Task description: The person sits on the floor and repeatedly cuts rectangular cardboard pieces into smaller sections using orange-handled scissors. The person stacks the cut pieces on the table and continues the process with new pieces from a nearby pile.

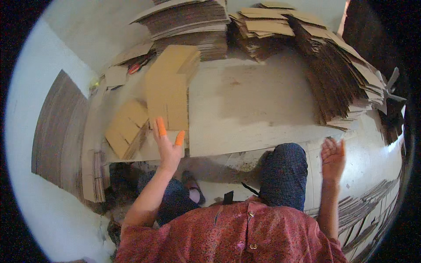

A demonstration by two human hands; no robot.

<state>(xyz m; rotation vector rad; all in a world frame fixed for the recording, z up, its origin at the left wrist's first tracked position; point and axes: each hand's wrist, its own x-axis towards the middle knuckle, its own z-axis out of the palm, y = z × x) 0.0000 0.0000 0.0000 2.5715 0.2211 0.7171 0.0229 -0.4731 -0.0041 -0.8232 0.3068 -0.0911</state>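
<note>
— Both your hands are up and empty. Your left hand, at centre left of the frame, is spread with the fingers released; orange caps sit on two fingertips, and they reach just to the lower edge of a flat cardboard sheet.

— And the right one?

— Your right hand, at right of centre, is open too, palm turned up toward you, holding nothing. It hovers over the pale floor, just below the lower end of the big slanted stack of cardboard on the right.

— Where does the sheet by your left hand lie?

— It rests on the white bench that fills the middle of the frame, running from your fingertips up toward the upper centre, with another tan sheet lying beyond it. Left of it, a smaller pile of folded cardboard pieces sits at the bench's left end, tilted.

— What else is around you?

— Along the top edge you have two tall piles of flat cardboard, one at upper centre and one just right of it. A red-handled tool lies at upper left near a small loose piece of cardboard; it is too small to tell what kind. More sheets lean at the far left. Your knee in blue checked cloth comes up against the bench's front edge, and your red patterned shirt fills the bottom of the frame.
</note>
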